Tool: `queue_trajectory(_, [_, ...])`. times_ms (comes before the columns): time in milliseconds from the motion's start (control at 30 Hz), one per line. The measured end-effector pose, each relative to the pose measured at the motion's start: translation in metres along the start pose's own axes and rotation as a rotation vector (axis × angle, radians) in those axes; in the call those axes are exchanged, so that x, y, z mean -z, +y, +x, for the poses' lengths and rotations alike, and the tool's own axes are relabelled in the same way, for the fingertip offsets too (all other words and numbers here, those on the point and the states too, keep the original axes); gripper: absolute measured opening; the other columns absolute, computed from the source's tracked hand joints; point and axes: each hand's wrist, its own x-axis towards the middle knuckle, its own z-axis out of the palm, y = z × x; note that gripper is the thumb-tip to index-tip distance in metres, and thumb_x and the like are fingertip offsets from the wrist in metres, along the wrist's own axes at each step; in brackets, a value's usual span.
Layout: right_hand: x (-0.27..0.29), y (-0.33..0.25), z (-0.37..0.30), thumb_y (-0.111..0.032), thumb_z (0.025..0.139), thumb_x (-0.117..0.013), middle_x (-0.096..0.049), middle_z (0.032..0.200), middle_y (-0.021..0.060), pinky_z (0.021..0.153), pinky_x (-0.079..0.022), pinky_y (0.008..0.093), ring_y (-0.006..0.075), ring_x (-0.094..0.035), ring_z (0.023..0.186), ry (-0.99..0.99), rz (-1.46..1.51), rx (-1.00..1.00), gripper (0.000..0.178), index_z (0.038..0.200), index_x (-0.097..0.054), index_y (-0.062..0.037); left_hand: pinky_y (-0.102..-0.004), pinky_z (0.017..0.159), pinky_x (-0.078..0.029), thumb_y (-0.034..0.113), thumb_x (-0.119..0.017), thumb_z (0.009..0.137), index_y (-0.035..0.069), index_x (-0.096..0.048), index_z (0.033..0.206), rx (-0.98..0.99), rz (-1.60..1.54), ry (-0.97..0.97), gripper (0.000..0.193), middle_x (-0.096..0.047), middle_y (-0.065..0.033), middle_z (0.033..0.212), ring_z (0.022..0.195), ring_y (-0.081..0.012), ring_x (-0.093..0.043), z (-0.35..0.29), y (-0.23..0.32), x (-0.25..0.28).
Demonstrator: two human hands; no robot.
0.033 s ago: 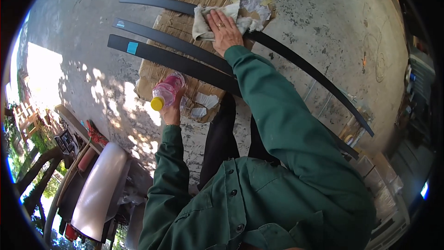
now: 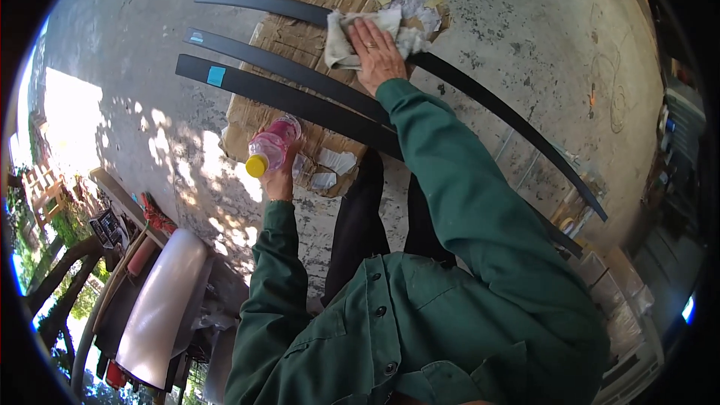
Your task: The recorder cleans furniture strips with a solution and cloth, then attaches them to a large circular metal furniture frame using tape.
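My right hand lies over a folded off-white cloth, pressing it onto the farthest of several long, curved black strips. The cloth hides a short middle stretch of that strip. In my left hand is a clear plastic bottle with a pink label, its yellow cap tilted toward me. Nearer than the wiped strip lie a narrower black strip and a wider one with a blue tape piece near its left end. My right sleeve covers parts of both.
Worn cardboard lies beneath the strips, with torn paper scraps on it. Around it is a stained concrete floor. A roll of clear plastic film and other goods stand at the lower left. Boxes and wrapped things sit at the lower right.
My right hand and the cloth have slid a little to the right along the far strip. The left hand with the bottle has hardly moved.
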Motion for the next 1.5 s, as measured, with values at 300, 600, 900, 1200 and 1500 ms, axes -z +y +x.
queue_trajectory(300, [0.100,0.159,-0.238,-0.010,0.076,-0.052,-0.018,0.146,0.0105,0.106,-0.020,0.0458,0.0301,-0.019,0.133,-0.127,-0.121,-0.393,0.073,0.140,-0.018,-0.0079,-0.0314,0.096,-0.035,0.016,-0.075,0.072,0.000,-0.038,0.124,0.029,0.186,-0.037,0.066,-0.045,-0.0134,0.126,0.113,-0.0229,-0.045,-0.007,-0.019,0.021])
queue_trajectory(600, [0.074,0.100,-0.104,-0.010,0.064,-0.058,-0.012,0.148,0.0069,0.108,-0.015,0.0414,0.0255,-0.014,0.135,-0.333,-0.091,-0.026,0.087,0.141,-0.016,-0.0088,-0.0347,0.082,-0.042,0.008,-0.065,0.075,0.002,-0.052,0.101,-0.362,0.424,0.027,0.029,-0.049,-0.0148,0.103,0.095,-0.0294,-0.051,-0.086,0.034,-0.081])
queue_trajectory(900, [-0.004,-0.001,0.099,-0.003,0.072,-0.044,-0.017,0.147,0.0051,0.107,-0.019,0.0414,0.0255,-0.018,0.134,-0.273,0.067,0.443,0.073,0.141,-0.019,-0.0112,-0.0419,0.098,-0.033,0.022,-0.050,0.078,0.005,-0.054,0.108,-1.065,0.745,-0.700,0.034,-0.050,-0.0105,0.118,0.113,-0.0282,-0.043,0.035,0.009,-0.199])
queue_trajectory(1200, [-0.065,-0.096,0.238,-0.013,0.079,-0.046,-0.015,0.147,0.0041,0.108,-0.019,0.0415,0.0241,-0.016,0.135,-0.274,-0.022,0.480,0.069,0.141,-0.016,-0.0132,-0.0333,0.101,-0.032,0.020,-0.040,0.090,0.005,-0.044,0.124,0.084,-0.595,-0.662,0.037,-0.043,-0.0100,0.131,0.117,-0.0255,-0.042,0.051,0.027,-0.216])
queue_trajectory(1500, [-0.104,-0.158,0.324,-0.014,0.077,-0.048,-0.031,0.140,0.0046,0.105,-0.024,0.0405,0.0240,-0.024,0.131,-0.104,-0.030,0.569,0.052,0.128,-0.038,-0.0110,-0.0363,0.101,-0.032,0.020,-0.043,0.087,0.006,-0.049,0.119,0.555,-0.776,-0.708,0.035,-0.046,-0.0112,0.127,0.117,-0.0280,-0.042,0.056,0.043,-0.212])
